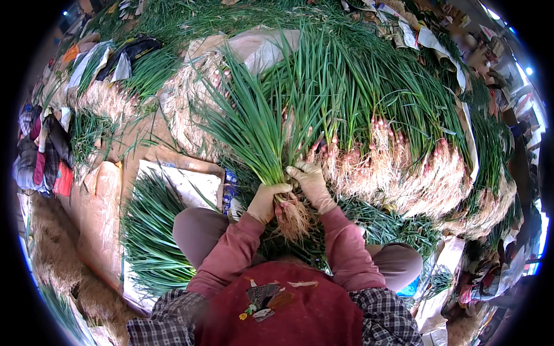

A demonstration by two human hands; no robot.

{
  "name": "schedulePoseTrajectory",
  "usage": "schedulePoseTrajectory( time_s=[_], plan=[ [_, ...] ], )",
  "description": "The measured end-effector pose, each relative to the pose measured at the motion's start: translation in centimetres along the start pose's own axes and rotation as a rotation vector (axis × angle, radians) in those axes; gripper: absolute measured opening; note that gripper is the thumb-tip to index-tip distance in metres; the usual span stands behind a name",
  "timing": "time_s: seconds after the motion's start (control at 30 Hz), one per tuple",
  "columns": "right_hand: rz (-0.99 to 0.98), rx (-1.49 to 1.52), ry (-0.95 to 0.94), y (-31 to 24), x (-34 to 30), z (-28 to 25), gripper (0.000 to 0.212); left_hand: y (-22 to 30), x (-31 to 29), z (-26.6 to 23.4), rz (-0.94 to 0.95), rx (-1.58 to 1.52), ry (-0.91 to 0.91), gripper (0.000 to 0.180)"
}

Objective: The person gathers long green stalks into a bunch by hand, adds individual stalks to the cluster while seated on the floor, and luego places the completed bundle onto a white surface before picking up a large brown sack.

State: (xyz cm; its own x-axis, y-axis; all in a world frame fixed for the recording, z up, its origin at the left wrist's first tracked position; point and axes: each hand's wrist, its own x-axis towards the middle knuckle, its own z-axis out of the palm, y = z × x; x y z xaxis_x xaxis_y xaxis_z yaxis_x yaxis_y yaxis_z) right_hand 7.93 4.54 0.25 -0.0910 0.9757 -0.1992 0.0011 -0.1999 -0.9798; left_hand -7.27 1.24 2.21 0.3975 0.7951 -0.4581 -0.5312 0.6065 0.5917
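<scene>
My left hand (266, 200), in a pale glove, is wrapped round the lower stalks of a bunch of spring onions (257, 135). Its long green leaves fan up and away from me, and its tangled pale roots (291, 218) hang below the fist. Close against the bunch's right side, my right hand (309, 181), gloved too, has its fingers curled in a pinch on some stalks; the fingertips are partly hidden. Just beyond it lies a wide heap of spring onions (369, 115), reddish bulbs and roots toward me.
Beside my left knee, cut green leaves (153, 230) lie on a white sheet (199, 187). Another rooted pile (112, 101) stands at far left, partly under bags. Brown cardboard (101, 199) covers floor at left. Bundled clothing (43, 150) is at the left edge. Loose leaves lie around my legs.
</scene>
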Motion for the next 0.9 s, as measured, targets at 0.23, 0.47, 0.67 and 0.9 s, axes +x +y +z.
schedulePoseTrajectory(
  time_s=[0.23,0.47,0.67,0.9],
  plan=[
    [0.069,-0.56,0.154,3.6,0.0,-1.4,0.019,-0.4,-0.1,0.6,0.096,-0.094,-0.09,0.039],
    [0.203,-0.889,0.296,-2.9,-0.9,-7.3,0.03,-0.6,0.1,0.7,0.25,-0.057,-0.089,0.03],
    [0.223,-0.957,0.495,-3.6,0.6,-9.4,0.023,-0.2,0.4,0.7,0.13,-0.038,-0.092,0.032],
    [-0.309,-0.655,0.043,-0.4,-7.0,-4.2,0.024,-1.0,0.6,0.2,-0.03,0.168,-0.101,0.05]
  ],
)
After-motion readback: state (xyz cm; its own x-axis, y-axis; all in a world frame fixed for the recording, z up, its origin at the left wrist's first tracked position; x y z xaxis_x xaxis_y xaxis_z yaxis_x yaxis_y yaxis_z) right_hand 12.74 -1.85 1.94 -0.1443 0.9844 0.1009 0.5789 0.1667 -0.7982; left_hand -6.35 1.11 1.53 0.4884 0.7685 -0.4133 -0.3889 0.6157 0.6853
